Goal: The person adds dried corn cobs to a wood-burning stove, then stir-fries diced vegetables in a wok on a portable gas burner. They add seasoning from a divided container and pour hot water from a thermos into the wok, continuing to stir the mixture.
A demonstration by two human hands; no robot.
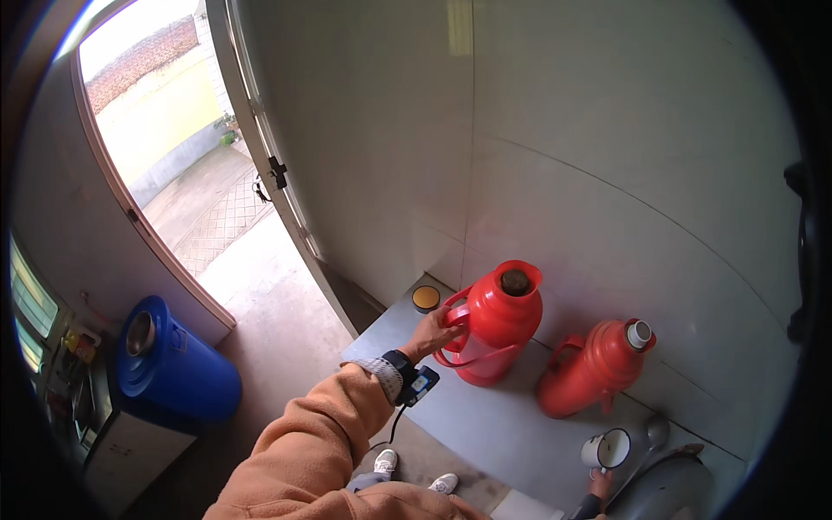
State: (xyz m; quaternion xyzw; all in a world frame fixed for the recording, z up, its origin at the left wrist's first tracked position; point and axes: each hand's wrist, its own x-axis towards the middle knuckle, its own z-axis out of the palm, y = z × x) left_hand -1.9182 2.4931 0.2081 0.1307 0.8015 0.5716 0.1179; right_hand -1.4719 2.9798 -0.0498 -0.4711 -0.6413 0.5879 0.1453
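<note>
The tall red plastic thermos flask [496,322] stood uncapped on the grey ledge [485,425] against the wall, at centre frame. Our left hand [436,334] was closed around its handle at nine o'clock. At five o'clock our right hand [600,484] gripped a white enamel mug [607,449]. We judged the lifting step was under way; tilting steadily toward the mug would be required.

red flasks [494,325]; blue barrel [173,364]; white mug [605,449]
</note>
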